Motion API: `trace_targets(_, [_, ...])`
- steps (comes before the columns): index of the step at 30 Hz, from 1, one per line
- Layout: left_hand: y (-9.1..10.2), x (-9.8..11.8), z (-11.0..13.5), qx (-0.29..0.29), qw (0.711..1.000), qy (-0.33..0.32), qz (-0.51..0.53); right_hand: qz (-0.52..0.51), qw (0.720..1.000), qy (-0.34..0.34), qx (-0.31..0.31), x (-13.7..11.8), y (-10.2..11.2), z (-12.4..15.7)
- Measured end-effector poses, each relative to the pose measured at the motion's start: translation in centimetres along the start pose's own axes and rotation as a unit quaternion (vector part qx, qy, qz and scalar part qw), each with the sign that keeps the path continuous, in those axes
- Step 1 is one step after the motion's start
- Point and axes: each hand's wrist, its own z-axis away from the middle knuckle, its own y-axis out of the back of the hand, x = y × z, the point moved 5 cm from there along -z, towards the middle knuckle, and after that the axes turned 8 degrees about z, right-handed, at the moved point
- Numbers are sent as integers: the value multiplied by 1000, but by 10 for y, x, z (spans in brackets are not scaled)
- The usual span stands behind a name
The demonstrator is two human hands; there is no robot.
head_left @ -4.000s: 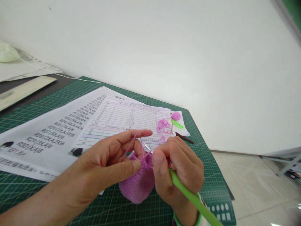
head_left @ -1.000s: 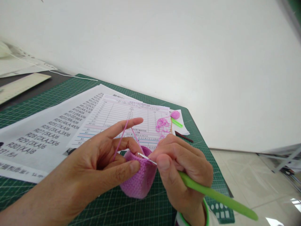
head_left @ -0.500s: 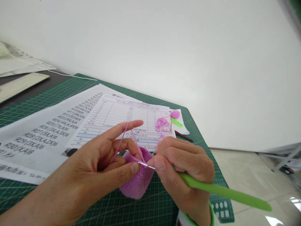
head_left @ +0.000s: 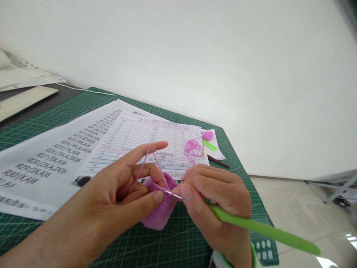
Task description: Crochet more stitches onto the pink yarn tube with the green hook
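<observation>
My left hand [head_left: 117,197] pinches a small purple crocheted cup [head_left: 158,214] between thumb and middle fingers. Pink yarn [head_left: 146,160] runs over its outstretched index finger. My right hand [head_left: 220,201] grips a crochet hook with a long green handle [head_left: 264,230]. The hook's metal tip [head_left: 171,193] sits at the rim of the purple piece. Both hands hover just above the green cutting mat [head_left: 156,249].
Printed pattern sheets [head_left: 55,152] and a table form [head_left: 147,139] lie on the mat. At the far corner are loose pink yarn [head_left: 192,149], a small pink ball [head_left: 208,135], a green tool [head_left: 209,145] and a dark stick [head_left: 219,162]. A ruler [head_left: 25,100] lies left. The table edge drops to the floor at right.
The crochet hook's handle swung down toward the right and the tip worked along the rim of the purple piece. Both hands and the piece shifted slightly left.
</observation>
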Motion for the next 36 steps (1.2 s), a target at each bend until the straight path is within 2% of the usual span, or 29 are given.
trace_targets(7, [-4,0,-4,43,997,-43,-42,92,995,39,-5,-2,-10,1])
trace_targets(13, [-6,4,2,80,993,-60,-65,189,979,81,12,-3,-25,1])
trace_targets(15, [-6,6,2,91,992,-60,-67,204,975,77,45,-1,-31,0])
trace_targets(17, [-7,11,0,93,991,-72,-62,212,969,65,110,0,-34,-1])
trace_targets(20, [-10,18,-3,69,994,-80,8,221,950,67,210,-2,-36,1])
trace_targets(22, [-11,18,-5,53,995,-49,70,226,941,74,240,-3,-37,2])
trace_targets(25, [-8,12,-3,48,989,32,139,207,938,96,259,-4,-35,4])
trace_targets(28, [-4,8,-1,34,980,81,178,179,941,131,255,-9,-29,6])
trace_targets(33, [-3,10,0,3,975,117,189,156,966,120,165,-13,-18,5])
trace_targets(36, [-3,12,2,-8,973,119,198,137,973,123,141,-16,-11,7])
